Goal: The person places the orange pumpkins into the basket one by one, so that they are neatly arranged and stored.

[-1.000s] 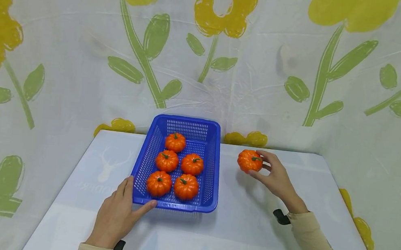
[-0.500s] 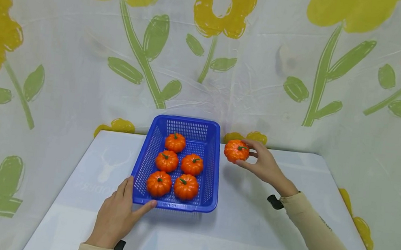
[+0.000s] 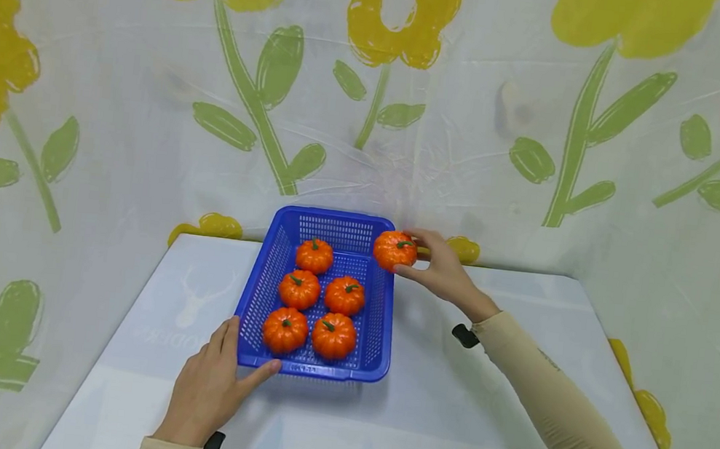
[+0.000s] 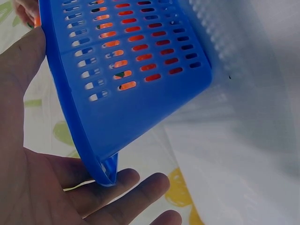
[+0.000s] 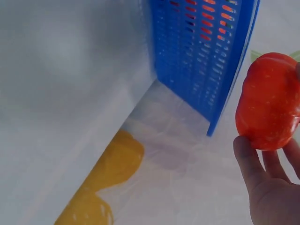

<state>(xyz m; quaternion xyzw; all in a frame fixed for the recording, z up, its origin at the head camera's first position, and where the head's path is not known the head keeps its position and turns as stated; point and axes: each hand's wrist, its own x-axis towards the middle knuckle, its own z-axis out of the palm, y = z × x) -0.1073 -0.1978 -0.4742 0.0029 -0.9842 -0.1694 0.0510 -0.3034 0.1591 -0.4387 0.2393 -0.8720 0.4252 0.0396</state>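
My right hand [image 3: 441, 271] holds the small pumpkin [image 3: 395, 249] in its fingers, just above the far right corner of the blue basket [image 3: 382, 329]; the free place lies to its left. My left hand [image 3: 211, 384] rests flat against the near left corner on the desk [image 3: 444, 424]

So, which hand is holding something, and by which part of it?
The right hand holds a small orange pumpkin by its sides, above the blue basket rim. The left hand only rests against the basket's near corner.
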